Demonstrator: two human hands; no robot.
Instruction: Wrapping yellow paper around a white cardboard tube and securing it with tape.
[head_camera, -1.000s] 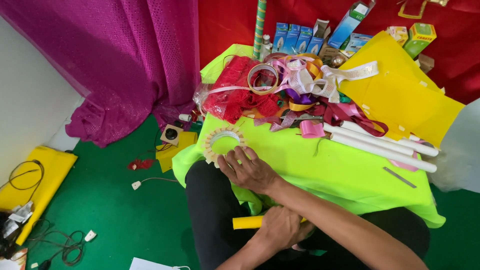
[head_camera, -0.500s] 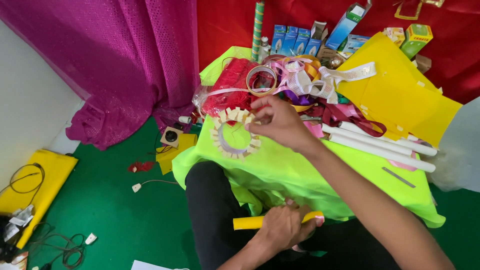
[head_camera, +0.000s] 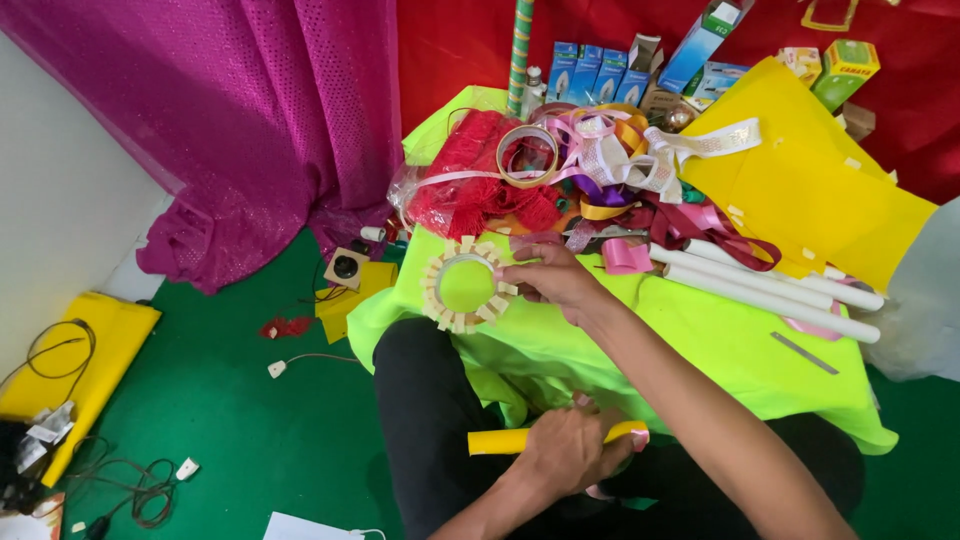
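Cream paper tabs are ringing the ring that my right hand is pinching by its right edge, thumb and fingertips closing on the tabs there. I am seeing the ring lying flat, or nearly flat, on the lime cloth near its left front corner, with the hand just to its right and the forearm running back toward me across the cloth. My left hand is clenching around a yellow tube low over my lap, well apart from the ring; 1 end of the tube is sticking out to the left of the fist and a short bit is showing on the right.

The ring is looking like a wheel: a round opening in the middle showing lime through it, and short pale tabs fanning outward all the way round, some slightly lifted.

Behind the ring, a heap of ribbons and a tape roll are crowding the far side of the cloth. To the right, 2 white rods are lying slantwise, and a yellow sheet is spreading behind them. Left of the ring the cloth is dropping off toward the green floor, where a magenta drape is hanging. Bare cloth is lying between the ring and the rods.
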